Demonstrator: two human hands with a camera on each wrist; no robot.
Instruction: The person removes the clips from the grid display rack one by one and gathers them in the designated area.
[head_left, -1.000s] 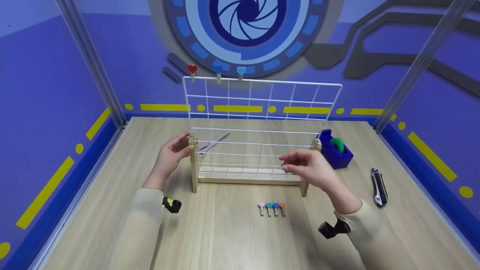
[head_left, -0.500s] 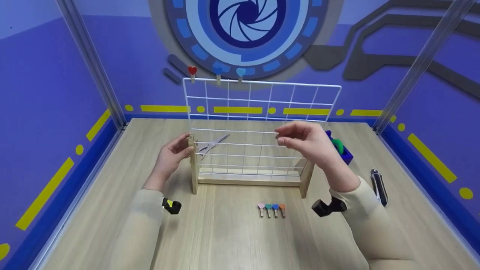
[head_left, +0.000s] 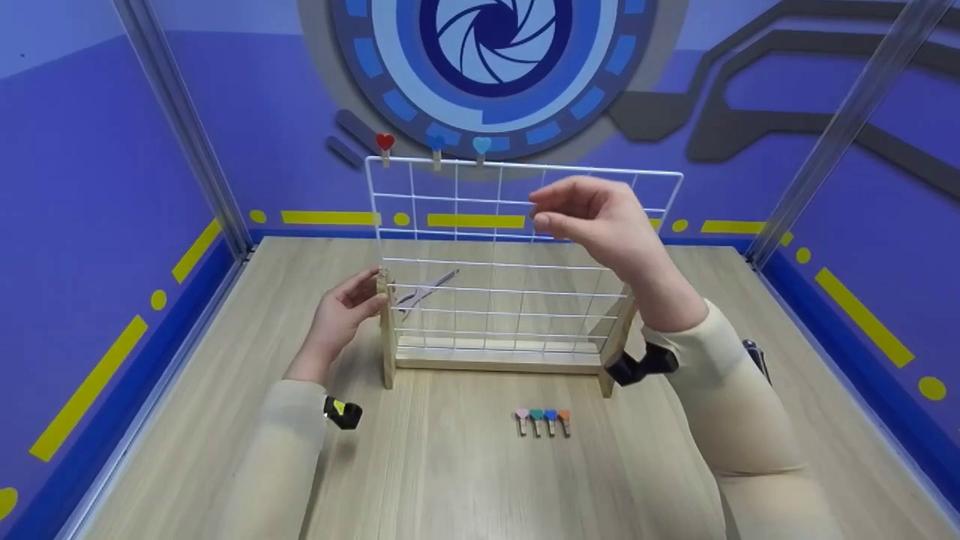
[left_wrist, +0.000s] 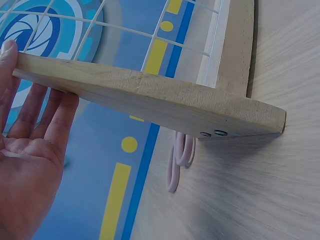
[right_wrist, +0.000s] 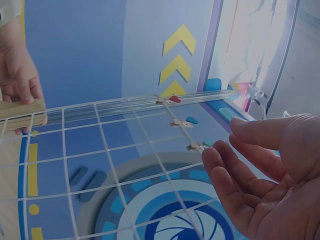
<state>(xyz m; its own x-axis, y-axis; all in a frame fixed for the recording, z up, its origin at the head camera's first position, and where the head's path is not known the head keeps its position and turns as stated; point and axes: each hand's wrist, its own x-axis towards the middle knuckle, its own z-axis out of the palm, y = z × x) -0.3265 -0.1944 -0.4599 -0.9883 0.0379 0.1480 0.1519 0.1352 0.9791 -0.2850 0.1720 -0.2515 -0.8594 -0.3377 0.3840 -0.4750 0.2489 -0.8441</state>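
A white wire grid rack [head_left: 487,266] stands upright in a wooden frame on the table. My left hand [head_left: 341,319] grips the frame's left wooden post [left_wrist: 150,95], its thumb on one side and its fingers on the other. My right hand [head_left: 592,225] is raised in front of the grid's upper right part. Nothing shows between its parted thumb and fingers [right_wrist: 225,185]. A red heart clip [head_left: 385,142], a blue heart clip [head_left: 437,144] and a light blue heart clip [head_left: 482,145] sit on the grid's top wire, left of that hand.
Several heart clips [head_left: 551,417], pink, green, blue and orange, lie in a row before the rack. Pliers [head_left: 427,291] lie behind its left side. A utility knife [head_left: 756,360] at the right is partly covered by my sleeve. Patterned walls enclose the table.
My right hand has risen from the grid's lower right to its upper part, shifting slightly left. It now covers the tape dispenser. My left hand stays on the post.
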